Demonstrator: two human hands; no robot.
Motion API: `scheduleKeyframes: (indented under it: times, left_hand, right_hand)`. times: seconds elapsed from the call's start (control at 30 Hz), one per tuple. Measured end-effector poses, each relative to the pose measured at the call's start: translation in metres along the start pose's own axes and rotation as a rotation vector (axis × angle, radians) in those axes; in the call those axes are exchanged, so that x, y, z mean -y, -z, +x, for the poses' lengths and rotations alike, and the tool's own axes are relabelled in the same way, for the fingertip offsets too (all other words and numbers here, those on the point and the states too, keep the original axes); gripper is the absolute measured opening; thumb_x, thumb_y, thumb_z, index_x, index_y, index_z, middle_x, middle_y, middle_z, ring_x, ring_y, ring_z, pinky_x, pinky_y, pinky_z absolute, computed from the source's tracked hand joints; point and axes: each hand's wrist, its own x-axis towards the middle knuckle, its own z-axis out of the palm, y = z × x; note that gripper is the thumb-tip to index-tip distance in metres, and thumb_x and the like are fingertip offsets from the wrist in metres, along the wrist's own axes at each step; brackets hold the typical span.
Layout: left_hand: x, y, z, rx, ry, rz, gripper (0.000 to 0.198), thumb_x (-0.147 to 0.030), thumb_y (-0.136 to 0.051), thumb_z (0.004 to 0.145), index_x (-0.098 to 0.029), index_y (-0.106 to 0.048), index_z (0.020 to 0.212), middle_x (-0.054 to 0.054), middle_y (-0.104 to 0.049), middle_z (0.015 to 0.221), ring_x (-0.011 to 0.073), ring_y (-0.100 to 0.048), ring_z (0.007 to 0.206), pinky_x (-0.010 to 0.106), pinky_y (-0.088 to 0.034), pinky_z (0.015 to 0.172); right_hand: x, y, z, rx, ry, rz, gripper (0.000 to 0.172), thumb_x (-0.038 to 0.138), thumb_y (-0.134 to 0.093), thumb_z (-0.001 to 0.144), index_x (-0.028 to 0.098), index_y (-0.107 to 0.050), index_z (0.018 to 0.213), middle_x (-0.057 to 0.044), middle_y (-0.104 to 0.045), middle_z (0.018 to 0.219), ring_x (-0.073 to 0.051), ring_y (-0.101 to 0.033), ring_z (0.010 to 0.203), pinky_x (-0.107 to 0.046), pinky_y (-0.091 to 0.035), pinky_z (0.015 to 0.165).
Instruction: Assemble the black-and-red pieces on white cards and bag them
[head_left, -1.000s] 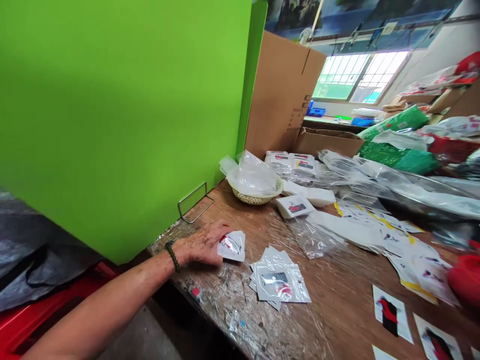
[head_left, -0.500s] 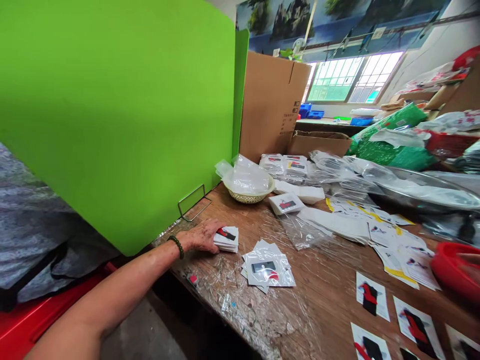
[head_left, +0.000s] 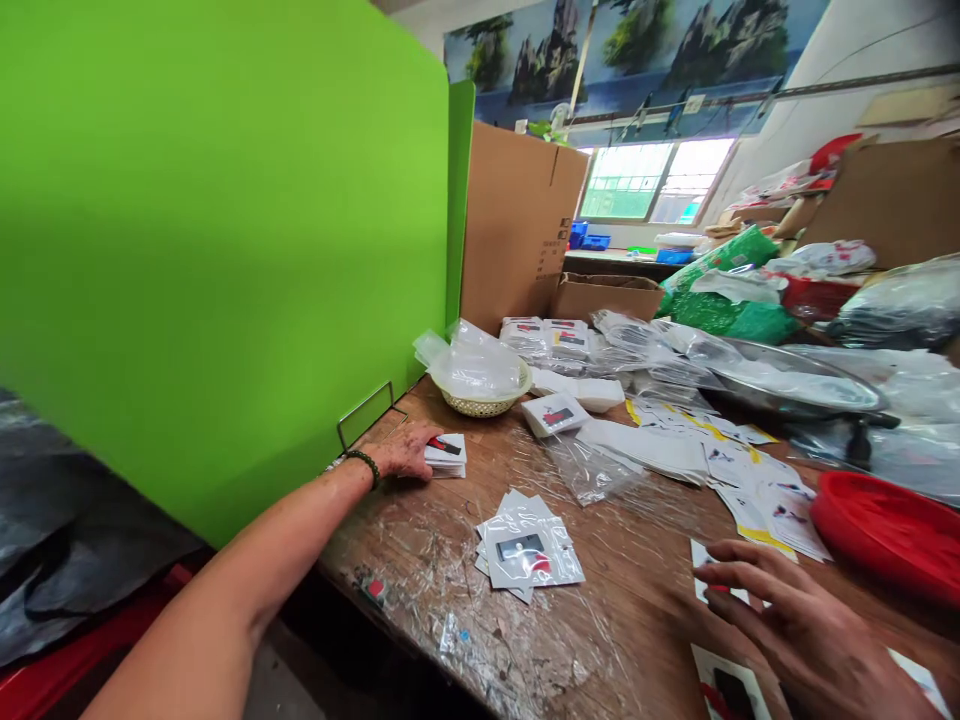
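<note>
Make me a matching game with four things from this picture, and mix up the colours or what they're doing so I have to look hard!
Column one
1. left hand
2. right hand
3. basket
4. bracelet

Column two
A. dark green
B. over some white cards
C. holding clear plastic bags
D. touching a small white stack

Right pairs: 1-D, 2-B, 3-C, 4-A.

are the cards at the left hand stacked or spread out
Stacked: the cards at the left hand lie on top of one another, with layered white edges showing below the top one.
</note>
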Motion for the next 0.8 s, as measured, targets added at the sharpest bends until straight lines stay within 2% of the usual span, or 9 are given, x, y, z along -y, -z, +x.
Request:
scheduleKeyframes:
  times: [0.13, 0.23, 0.37, 0.5, 0.67, 0.8]
  left_hand:
    - [0.004, 0.005, 0.010, -0.006, 0.011, 0.023, 0.070, -0.026, -0.068, 0.059, -0.016, -0.056, 0.127, 0.012, -0.061, 0.124, 0.0291, -0.055, 0.115, 0.037, -0.042, 0.100]
    - [0.007, 0.005, 0.009, -0.037, -0.029, 0.028, 0.076, -0.028, -0.067, 0.060, -0.017, -0.051, 0.134, 0.013, -0.058, 0.130, 0.0300, -0.054, 0.118, 0.039, -0.040, 0.103]
    - [0.008, 0.007, 0.005, -0.041, 0.012, 0.012, 0.079, -0.024, -0.065, 0.059, -0.019, -0.049, 0.136, 0.012, -0.058, 0.133, 0.0311, -0.053, 0.122, 0.039, -0.040, 0.105]
    - [0.011, 0.005, 0.006, -0.049, 0.052, 0.042, 0.083, -0.024, -0.062, 0.058, -0.015, -0.046, 0.139, 0.014, -0.058, 0.134, 0.0315, -0.053, 0.124, 0.041, -0.037, 0.108]
    - [0.022, 0.000, 0.009, -0.074, 0.062, 0.091, 0.090, -0.029, -0.063, 0.058, -0.012, -0.041, 0.144, 0.017, -0.052, 0.142, 0.0328, -0.048, 0.131, 0.042, -0.034, 0.111]
    - [0.024, 0.005, 0.010, -0.090, 0.041, 0.099, 0.100, -0.042, -0.073, 0.056, -0.016, -0.039, 0.147, 0.017, -0.040, 0.152, 0.0358, -0.036, 0.140, 0.047, -0.026, 0.116]
  right_hand:
    - [0.010, -0.006, 0.006, 0.113, -0.031, 0.042, 0.031, 0.052, -0.052, 0.085, 0.032, -0.074, 0.088, -0.011, -0.062, 0.115, -0.028, -0.065, 0.100, -0.042, -0.056, 0.083]
    - [0.023, -0.010, 0.015, 0.160, -0.068, 0.048, 0.029, 0.044, -0.049, 0.088, 0.028, -0.073, 0.089, -0.011, -0.061, 0.114, -0.025, -0.063, 0.103, -0.041, -0.053, 0.088]
    - [0.031, -0.023, 0.046, 0.187, -0.067, 0.036, 0.024, 0.033, -0.049, 0.089, 0.023, -0.071, 0.089, -0.011, -0.061, 0.109, -0.023, -0.062, 0.098, -0.037, -0.051, 0.089]
    - [0.030, -0.037, 0.080, 0.193, -0.040, -0.029, 0.018, 0.020, -0.052, 0.087, 0.019, -0.069, 0.091, -0.010, -0.062, 0.104, -0.022, -0.060, 0.097, -0.034, -0.048, 0.089]
    - [0.013, -0.044, 0.112, 0.181, -0.089, -0.182, 0.026, 0.009, -0.054, 0.080, 0.016, -0.071, 0.098, -0.012, -0.063, 0.110, -0.023, -0.057, 0.105, -0.032, -0.044, 0.092]
    - [-0.018, -0.040, 0.138, 0.053, -0.190, -0.325, 0.031, 0.006, -0.052, 0.080, 0.012, -0.071, 0.104, -0.015, -0.064, 0.116, -0.026, -0.053, 0.111, -0.035, -0.040, 0.096]
